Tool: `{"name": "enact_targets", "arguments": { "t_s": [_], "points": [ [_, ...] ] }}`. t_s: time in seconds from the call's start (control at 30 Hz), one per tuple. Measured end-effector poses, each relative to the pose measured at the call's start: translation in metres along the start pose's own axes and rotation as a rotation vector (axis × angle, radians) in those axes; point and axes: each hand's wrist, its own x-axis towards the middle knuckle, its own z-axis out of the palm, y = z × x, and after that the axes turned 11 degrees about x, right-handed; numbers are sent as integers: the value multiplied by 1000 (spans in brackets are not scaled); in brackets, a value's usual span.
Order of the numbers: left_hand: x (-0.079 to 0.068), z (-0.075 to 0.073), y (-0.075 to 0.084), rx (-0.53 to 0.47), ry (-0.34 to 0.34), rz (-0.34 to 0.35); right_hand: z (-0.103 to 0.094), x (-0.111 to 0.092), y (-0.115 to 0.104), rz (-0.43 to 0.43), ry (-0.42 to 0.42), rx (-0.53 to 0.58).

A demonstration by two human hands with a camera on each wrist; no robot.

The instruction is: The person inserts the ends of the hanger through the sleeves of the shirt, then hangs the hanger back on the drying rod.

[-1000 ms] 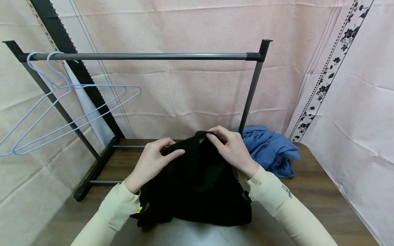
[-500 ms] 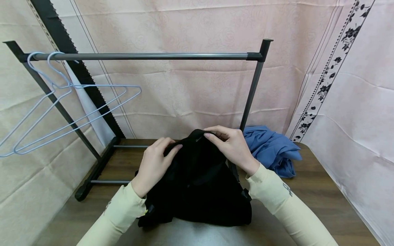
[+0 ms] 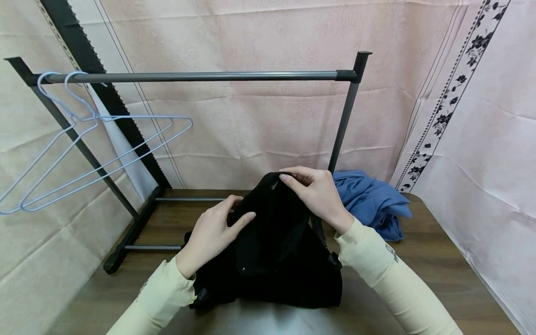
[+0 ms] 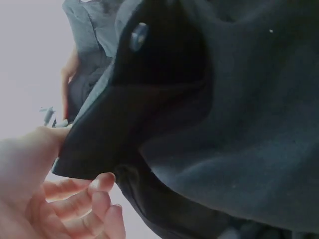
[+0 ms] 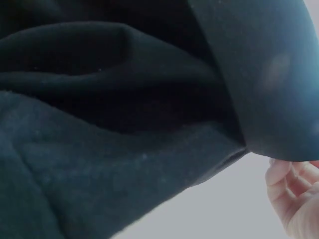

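Observation:
A black cloth garment (image 3: 272, 251) lies bunched in front of me, its top edge lifted into a peak. My right hand (image 3: 320, 195) pinches that peak between thumb and fingers. On the left side of the garment, my left hand (image 3: 213, 232) holds the edge, thumb in front and fingers partly hidden behind the cloth. In the left wrist view, a dark flap (image 4: 99, 134) passes between thumb and curled fingers (image 4: 102, 184), and a round button (image 4: 139, 36) shows above. The right wrist view is mostly dark folds (image 5: 124, 164), with fingers (image 5: 284, 184) under the edge.
A dark metal clothes rack (image 3: 209, 77) stands across the wooden table (image 3: 435, 260). Two light-blue wire hangers (image 3: 121, 165) hang at its left end. A crumpled blue cloth (image 3: 368, 202) lies by the rack's right post. Pale fabric (image 3: 251, 130) hangs behind.
My left hand has shifted slightly along the garment's left edge, its thumb spreading away from the fingers. The right hand has raised the peak a little. Rack and blue cloth stay put.

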Motion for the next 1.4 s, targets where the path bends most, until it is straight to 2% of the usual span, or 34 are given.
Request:
{"name": "enact_targets", "arguments": {
  "t_s": [0.27,0.77,1.0,1.1,1.23,1.4],
  "points": [
    [1,-8,-1,-33,-30,-20,0,4,3,19,8,-7],
    [-1,-34,-16,-64,53,-37,-1,10,3,49,14,-27],
    [11,-49,-23,-58,100,-30,-5,11,2,72,-1,-9],
    [20,-61,-27,-36,135,-32,-8,9,2,77,0,-20],
    [30,-84,-38,6,199,-48,-10,7,3,74,9,-39],
    [28,-123,-59,104,313,-91,-8,8,6,69,-7,-35]
  ]
}}
